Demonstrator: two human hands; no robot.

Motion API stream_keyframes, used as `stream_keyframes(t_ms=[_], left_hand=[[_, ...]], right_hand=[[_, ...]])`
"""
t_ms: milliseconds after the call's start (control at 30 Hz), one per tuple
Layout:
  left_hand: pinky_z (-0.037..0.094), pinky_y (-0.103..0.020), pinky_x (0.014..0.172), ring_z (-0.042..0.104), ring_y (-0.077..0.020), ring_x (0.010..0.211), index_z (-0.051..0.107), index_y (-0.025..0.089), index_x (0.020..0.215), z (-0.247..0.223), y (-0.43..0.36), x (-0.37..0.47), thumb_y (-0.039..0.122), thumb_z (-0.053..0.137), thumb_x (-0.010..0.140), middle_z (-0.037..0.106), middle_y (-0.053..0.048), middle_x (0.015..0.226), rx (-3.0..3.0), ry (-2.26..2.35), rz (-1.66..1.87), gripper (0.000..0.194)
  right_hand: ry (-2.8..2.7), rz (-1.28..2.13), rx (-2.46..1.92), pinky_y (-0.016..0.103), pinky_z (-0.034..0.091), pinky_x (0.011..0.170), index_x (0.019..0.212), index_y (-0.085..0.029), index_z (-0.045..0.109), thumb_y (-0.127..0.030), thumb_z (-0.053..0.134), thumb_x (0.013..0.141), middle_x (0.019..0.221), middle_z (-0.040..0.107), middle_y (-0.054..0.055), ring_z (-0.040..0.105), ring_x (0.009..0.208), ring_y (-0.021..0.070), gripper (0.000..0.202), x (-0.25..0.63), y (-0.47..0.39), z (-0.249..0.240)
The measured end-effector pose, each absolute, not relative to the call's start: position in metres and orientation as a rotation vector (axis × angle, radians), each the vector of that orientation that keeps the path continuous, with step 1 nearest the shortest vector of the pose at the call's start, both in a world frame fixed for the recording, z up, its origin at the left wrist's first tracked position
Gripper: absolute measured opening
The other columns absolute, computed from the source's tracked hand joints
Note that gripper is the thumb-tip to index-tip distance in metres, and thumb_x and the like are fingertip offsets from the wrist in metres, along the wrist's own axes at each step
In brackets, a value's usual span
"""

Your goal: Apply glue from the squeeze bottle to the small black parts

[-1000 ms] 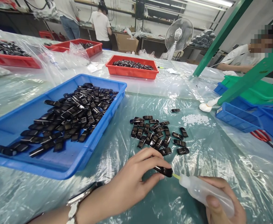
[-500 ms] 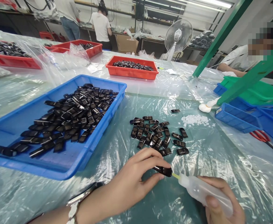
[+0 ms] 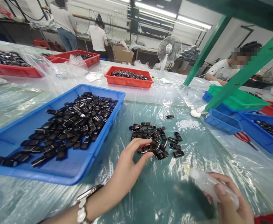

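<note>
My left hand [image 3: 131,161] reaches in at the near edge of a loose group of small glossy black pieces [image 3: 162,155] on the plastic-covered table. Between its thumb and fingertips is one small black piece [image 3: 147,148], low among the others. At the lower right, my right hand [image 3: 232,196] is closed around a translucent squeeze bottle [image 3: 211,183], blurred by motion. Its yellowish tip points left, apart from the pieces. Right of the group lies a patch of small white bits [image 3: 187,125].
A large blue tray [image 3: 80,174] of black pieces stands left, with a red tray [image 3: 127,81] behind. At right are a small blue bin [image 3: 222,123], red-handled scissors [image 3: 245,138], a green tray [image 3: 239,101] and slanting green posts [image 3: 250,68]. A person [image 3: 220,71] sits beyond; others stand behind.
My left hand has carried the black piece away from the bottle tip, up and left to the group. The bottle in my right hand has drawn back slightly right. The view has shifted.
</note>
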State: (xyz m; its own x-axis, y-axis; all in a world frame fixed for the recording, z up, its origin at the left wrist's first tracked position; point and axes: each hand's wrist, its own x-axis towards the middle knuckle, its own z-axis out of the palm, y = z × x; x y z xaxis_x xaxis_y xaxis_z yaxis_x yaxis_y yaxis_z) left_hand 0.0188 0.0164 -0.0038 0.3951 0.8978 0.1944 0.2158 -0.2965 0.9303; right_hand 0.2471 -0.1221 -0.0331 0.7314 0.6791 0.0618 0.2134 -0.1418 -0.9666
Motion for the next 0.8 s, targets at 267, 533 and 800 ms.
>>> stream_keyframes(t_ms=[267,533,800], left_hand=[[0.051,-0.026,0.059,0.062,-0.0227,0.103,0.063,0.025,0.115,-0.01,0.018,0.019,0.023,0.051,0.098,0.063,-0.006,0.115,1.738,0.965,0.937,0.021],[0.051,-0.028,0.06,0.062,-0.0252,0.107,0.061,0.029,0.12,-0.012,0.008,0.02,0.027,0.05,0.101,0.062,-0.006,0.121,1.767,0.908,0.825,0.022],[0.053,-0.041,0.09,0.06,-0.0242,0.113,0.061,0.026,0.116,-0.014,0.012,0.021,0.022,0.051,0.099,0.062,-0.006,0.118,1.809,0.915,0.933,0.02]], right_hand=[[-0.802,0.499,-1.601,0.045,0.045,0.101,0.105,-0.021,0.064,-0.053,0.085,0.06,0.108,0.072,0.01,0.062,0.115,0.0328,0.059,0.31,-0.052,-0.029],[-0.77,0.133,-1.743,0.053,0.043,0.094,0.115,-0.019,0.056,-0.054,0.081,0.066,0.107,0.06,0.009,0.06,0.097,0.0291,0.065,0.299,-0.073,-0.043],[-1.634,0.245,-1.545,0.035,0.052,0.07,0.099,-0.03,0.074,-0.03,0.06,0.091,0.093,0.071,0.006,0.068,0.086,0.0266,0.016,0.206,-0.066,-0.027]])
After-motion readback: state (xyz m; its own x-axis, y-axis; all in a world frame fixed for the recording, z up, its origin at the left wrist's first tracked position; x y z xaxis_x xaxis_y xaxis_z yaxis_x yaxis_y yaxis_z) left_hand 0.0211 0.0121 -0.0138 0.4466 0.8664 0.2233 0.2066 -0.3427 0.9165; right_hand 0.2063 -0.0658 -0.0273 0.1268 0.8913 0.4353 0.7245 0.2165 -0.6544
